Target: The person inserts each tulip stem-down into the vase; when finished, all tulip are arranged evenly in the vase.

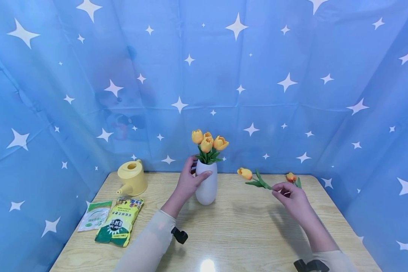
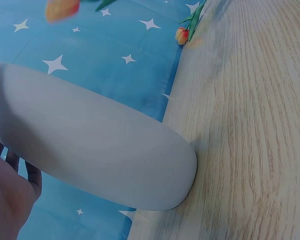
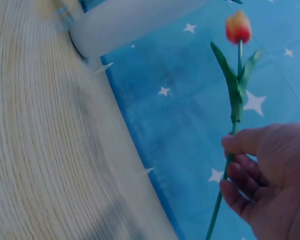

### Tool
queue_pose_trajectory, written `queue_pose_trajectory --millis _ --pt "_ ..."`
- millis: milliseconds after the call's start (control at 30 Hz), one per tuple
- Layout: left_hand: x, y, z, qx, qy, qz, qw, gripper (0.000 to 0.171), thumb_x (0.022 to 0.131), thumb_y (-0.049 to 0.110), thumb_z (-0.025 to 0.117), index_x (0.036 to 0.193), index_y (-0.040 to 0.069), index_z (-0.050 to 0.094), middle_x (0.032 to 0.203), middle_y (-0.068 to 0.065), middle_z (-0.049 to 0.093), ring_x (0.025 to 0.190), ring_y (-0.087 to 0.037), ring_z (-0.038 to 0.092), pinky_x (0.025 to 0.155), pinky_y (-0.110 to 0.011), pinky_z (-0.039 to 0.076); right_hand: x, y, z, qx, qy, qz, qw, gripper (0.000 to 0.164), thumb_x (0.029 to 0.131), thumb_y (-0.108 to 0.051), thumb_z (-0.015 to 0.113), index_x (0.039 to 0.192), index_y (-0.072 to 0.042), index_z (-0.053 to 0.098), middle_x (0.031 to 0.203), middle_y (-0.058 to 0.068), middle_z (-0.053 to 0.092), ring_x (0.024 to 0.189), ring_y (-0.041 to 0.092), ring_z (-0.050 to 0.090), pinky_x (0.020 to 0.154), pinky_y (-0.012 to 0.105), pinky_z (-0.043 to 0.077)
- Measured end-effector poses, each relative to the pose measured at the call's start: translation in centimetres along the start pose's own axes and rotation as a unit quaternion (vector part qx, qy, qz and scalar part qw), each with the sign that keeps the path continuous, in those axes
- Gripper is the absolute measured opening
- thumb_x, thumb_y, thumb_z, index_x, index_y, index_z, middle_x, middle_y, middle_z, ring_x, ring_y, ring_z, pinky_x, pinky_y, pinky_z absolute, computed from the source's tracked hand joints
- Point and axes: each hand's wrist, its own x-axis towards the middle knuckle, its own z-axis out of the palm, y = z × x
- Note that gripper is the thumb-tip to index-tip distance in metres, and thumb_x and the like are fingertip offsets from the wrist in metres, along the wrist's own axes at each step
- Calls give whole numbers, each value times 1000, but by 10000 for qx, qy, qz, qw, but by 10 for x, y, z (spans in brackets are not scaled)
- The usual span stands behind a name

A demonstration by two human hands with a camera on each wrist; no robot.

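Observation:
A white vase [image 1: 207, 189] stands upright on the table with several yellow tulips [image 1: 206, 144] in it. My left hand [image 1: 187, 180] grips the vase near its rim, thumb across the front and fingers round the far side. To the right, my right hand [image 1: 295, 200] pinches the green stem of an orange-yellow tulip [image 3: 235, 95] between thumb and fingers. This tulip is held above the table, its bloom pointing left toward the vase in the head view. Below the fingers, the lower stem runs on downward in the right wrist view.
Another red-orange tulip [image 1: 291, 177] lies at the table's back right edge. On the left side of the wooden table [image 1: 244, 241] are a yellow watering can [image 1: 133, 181], a green-and-yellow bag [image 1: 119, 223] and a white-and-green packet [image 1: 95, 216]. A blue starred curtain [image 1: 217, 83] hangs right behind.

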Motion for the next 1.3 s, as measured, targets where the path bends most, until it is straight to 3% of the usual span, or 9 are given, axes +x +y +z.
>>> queue_pose_trajectory --millis 200,367,667,767,933,1067,1133,1300 --pt "-1 1 0 5 18 17 10000 62 98 38 88 148 23 54 143 -7 59 128 -33 60 104 -61 54 0 -2 5 -39 35 -245 9997 10 103 -4 77 113 -6 77 111 10 75 101 23 68 81 24 57" --pt "0 1 0 -27 7 2 10000 60 98 36 88 147 23 55 143 -8 59 128 -33 60 105 -60 53 0 -1 9 167 41 -214 9996 24 96 11 74 115 -4 76 117 14 76 105 24 68 82 23 57" --pt "1 -1 1 26 0 -31 10000 59 99 36 88 146 23 54 143 -7 59 128 -33 61 106 -60 53 0 -8 11 625 -63 -506 9967 13 104 -7 78 117 -4 78 119 14 77 106 7 67 85 18 54" --pt "1 0 1 44 5 -23 10000 61 99 38 87 148 24 54 143 -8 59 128 -34 61 106 -60 53 2 -6 13 818 -131 -546 9951 13 104 -3 76 117 -4 77 121 16 76 104 4 66 82 20 53" --pt "0 1 0 39 -10 -45 10000 63 99 39 87 149 24 53 144 -8 58 130 -36 60 106 -61 53 4 -2 14 1271 -351 -1129 9848 11 106 7 67 116 8 72 118 22 76 103 2 69 83 17 54" --pt "0 1 0 75 -1 -24 10000 64 98 40 87 149 24 53 144 -8 58 130 -36 60 106 -62 53 1 -5 12 1519 -480 -776 9842 15 112 -8 66 119 3 73 122 16 77 111 8 72 90 18 56" --pt "0 1 0 82 0 -9 10000 63 98 41 87 149 24 53 144 -7 58 131 -36 60 106 -62 53 0 -7 12 1355 -406 -585 9882 15 112 -15 69 120 -3 75 123 11 78 111 11 74 90 19 58" --pt "-1 2 -1 64 -14 -8 10000 61 99 39 87 147 24 54 144 -7 58 131 -35 59 106 -62 53 0 -8 14 1499 -306 -570 9866 15 114 -10 64 120 2 71 121 19 77 109 14 76 94 24 60"
